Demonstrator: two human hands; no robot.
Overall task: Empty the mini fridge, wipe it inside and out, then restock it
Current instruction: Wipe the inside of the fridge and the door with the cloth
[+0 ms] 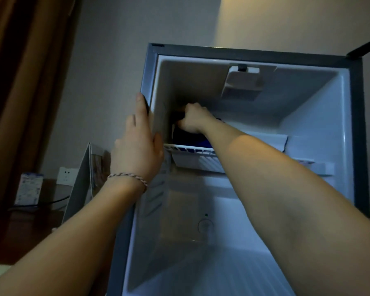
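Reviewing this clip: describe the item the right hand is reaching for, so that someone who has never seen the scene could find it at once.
Start at the open mini fridge and find its white wire shelf. At the shelf's left end, against the inner wall, sits a dark object under the grip of the right hand. It is the only dark item on the pale shelf; what it is cannot be told.
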